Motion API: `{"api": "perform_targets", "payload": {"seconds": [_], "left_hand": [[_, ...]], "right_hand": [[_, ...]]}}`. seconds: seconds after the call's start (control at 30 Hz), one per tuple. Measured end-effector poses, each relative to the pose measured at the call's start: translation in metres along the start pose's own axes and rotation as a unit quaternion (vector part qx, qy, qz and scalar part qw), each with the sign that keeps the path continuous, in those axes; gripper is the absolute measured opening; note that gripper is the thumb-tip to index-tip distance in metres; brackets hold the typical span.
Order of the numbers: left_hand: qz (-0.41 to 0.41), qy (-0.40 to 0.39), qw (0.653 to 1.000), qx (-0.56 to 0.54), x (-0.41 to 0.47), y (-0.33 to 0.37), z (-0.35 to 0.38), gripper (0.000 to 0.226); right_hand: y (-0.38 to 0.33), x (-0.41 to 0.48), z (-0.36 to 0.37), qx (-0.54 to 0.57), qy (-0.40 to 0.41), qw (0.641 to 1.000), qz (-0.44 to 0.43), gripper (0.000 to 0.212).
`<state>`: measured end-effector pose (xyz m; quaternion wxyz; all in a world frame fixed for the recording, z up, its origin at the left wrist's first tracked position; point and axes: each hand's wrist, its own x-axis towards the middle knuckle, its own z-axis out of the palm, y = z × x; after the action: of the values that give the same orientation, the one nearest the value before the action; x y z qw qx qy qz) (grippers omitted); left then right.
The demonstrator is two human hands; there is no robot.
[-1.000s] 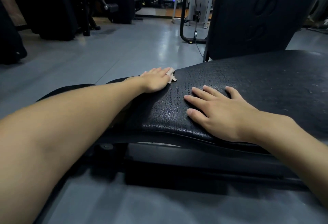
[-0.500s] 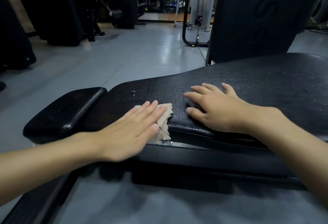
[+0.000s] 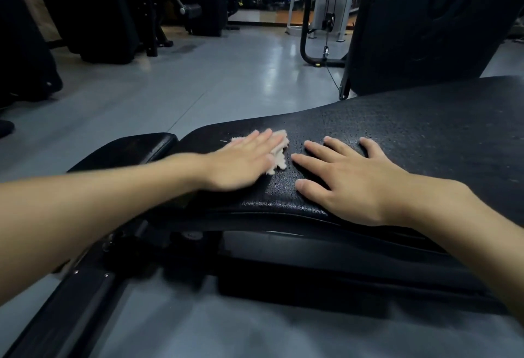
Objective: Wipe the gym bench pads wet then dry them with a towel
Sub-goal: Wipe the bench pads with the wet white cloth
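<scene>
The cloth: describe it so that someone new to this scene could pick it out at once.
Find the big black textured bench pad in the foreground. The cloth lies on it, under the flat left hand, beside the right hand. It is the only pale, ragged-edged thing on the dark pad.

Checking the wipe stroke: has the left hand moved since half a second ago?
Yes. The left hand, pressing the cloth, has slid from the near edge of the pad toward its far edge.

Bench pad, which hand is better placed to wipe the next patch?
Left. The left hand presses the cloth flat on the bench pad; the right hand rests bare beside it.
</scene>
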<state>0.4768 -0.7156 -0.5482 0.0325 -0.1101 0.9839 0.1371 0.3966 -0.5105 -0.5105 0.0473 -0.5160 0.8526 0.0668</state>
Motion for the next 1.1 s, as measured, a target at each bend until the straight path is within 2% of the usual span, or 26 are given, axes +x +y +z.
{"api": "perform_targets", "payload": {"seconds": [0.13,0.23,0.43,0.6,0.7,0.8,0.93,1.1], "left_hand": [[-0.098,0.020,0.995,-0.021,0.064,-0.018,-0.012,0.053],[-0.133,0.032,0.990,-0.020,0.079,-0.020,-0.012,0.055],[-0.092,0.020,0.996,-0.006,0.020,-0.005,-0.009,0.054],[0.005,-0.028,1.000,0.000,-0.071,0.001,0.007,0.056],[0.039,-0.030,0.999,0.003,-0.117,0.002,0.015,0.054],[0.023,0.014,1.000,0.016,-0.133,0.002,0.022,0.060],[0.004,0.030,0.996,0.081,-0.118,-0.006,0.029,0.068],[-0.048,-0.009,0.998,0.032,-0.060,-0.025,0.009,0.061]], "right_hand": [[-0.002,-0.001,0.000,-0.003,0.004,1.000,0.001,0.065],[-0.001,-0.002,0.000,0.003,0.009,1.000,0.002,0.064],[0.000,-0.001,0.001,0.013,0.012,1.000,0.000,0.064],[-0.002,-0.003,-0.002,0.010,0.006,1.000,0.000,0.063],[-0.006,-0.002,-0.005,-0.013,0.035,0.999,-0.019,0.059],[-0.013,0.003,-0.005,0.022,0.053,0.998,-0.033,0.061],[-0.022,0.012,0.001,0.016,0.021,0.999,-0.041,0.062],[-0.024,0.018,0.002,-0.007,-0.009,0.999,-0.036,0.065]]}}
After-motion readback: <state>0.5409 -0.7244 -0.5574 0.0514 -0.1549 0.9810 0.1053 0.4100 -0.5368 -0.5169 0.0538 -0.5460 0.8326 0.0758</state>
